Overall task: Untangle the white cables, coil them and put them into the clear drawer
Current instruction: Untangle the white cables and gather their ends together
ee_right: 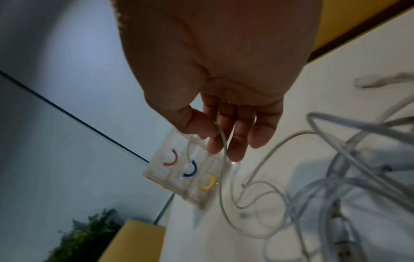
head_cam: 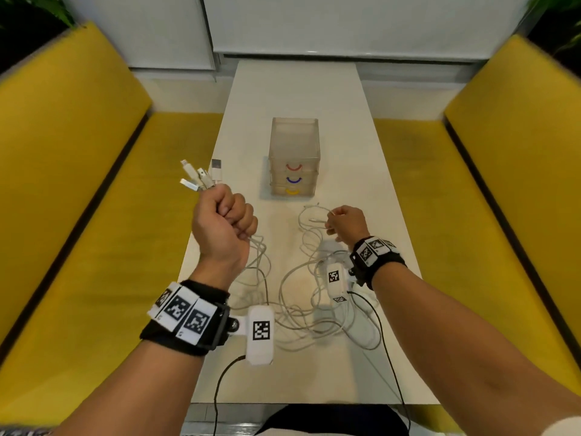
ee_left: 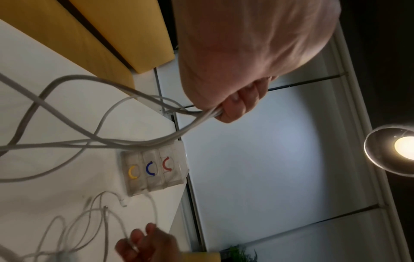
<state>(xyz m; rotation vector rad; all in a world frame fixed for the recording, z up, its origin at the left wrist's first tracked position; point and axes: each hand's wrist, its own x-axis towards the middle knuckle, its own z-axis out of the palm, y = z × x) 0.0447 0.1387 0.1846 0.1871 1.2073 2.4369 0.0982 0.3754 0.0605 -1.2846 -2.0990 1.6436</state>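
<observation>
My left hand (head_cam: 224, 220) is raised in a fist over the table's left edge, gripping several white cables; their plug ends (head_cam: 201, 176) stick out above the fist. The same cables (ee_left: 125, 141) trail from the fist down to the table. A tangle of white cables (head_cam: 308, 309) lies on the table between my arms. My right hand (head_cam: 344, 223) hovers low over the table in front of the clear drawer unit (head_cam: 294, 157) and pinches one thin white cable (ee_right: 223, 147) between thumb and fingers. The unit has red, blue and yellow handles, and all its drawers look closed.
The white table (head_cam: 371, 171) is narrow and runs away from me. Yellow benches (head_cam: 94, 215) flank it on both sides. A white wall panel stands behind. A lit lamp (ee_left: 401, 150) shows in the left wrist view. Black wires hang from my wrist cameras.
</observation>
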